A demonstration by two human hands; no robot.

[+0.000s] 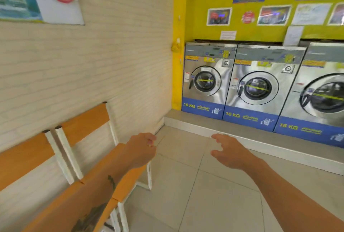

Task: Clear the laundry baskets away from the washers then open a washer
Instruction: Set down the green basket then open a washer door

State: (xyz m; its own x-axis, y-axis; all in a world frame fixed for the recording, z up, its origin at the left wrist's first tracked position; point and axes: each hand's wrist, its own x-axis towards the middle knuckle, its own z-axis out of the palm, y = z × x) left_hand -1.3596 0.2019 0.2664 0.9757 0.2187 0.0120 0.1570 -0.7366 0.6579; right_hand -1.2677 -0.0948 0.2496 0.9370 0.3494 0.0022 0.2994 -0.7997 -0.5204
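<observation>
Three steel front-loading washers stand in a row on a raised grey step against the yellow wall: a left 10 KG washer, a middle 10 KG washer and a 15 KG washer at the right edge. All three round doors are closed. No laundry basket is in view. My left hand is held out over the floor beside the bench, fingers loosely curled, holding nothing. My right hand reaches forward with fingers spread, empty, well short of the washers.
Orange benches with white frames line the cream brick wall on the left. The grey step runs under the washers. Light floor tiles fill the space between the benches and the step. Posters hang on both walls.
</observation>
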